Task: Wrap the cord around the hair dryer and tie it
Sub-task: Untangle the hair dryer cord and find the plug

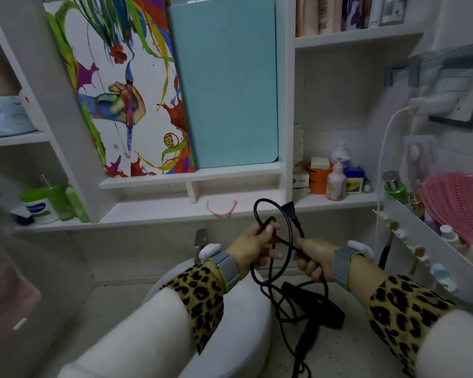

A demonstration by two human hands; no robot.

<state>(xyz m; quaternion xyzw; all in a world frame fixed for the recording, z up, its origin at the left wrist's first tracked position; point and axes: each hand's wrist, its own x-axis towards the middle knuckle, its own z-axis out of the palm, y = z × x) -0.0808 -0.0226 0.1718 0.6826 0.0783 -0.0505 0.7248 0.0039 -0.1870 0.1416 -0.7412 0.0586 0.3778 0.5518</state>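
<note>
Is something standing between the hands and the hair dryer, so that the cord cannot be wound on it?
Nothing visible does. The left hand and the right hand both grip the cord, and the hair dryer is below them. Only the cord's own loose loops are near it.

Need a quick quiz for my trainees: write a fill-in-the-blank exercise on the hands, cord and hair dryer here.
1. The left hand and right hand both hold the cord, whose colour is ____.
2. The hair dryer hangs ____ the hands.
3. The plug sticks up ____ the hands.
4. The hairbrush in the rack at right is ____.
Missing words: black; below; above; pink.
</note>
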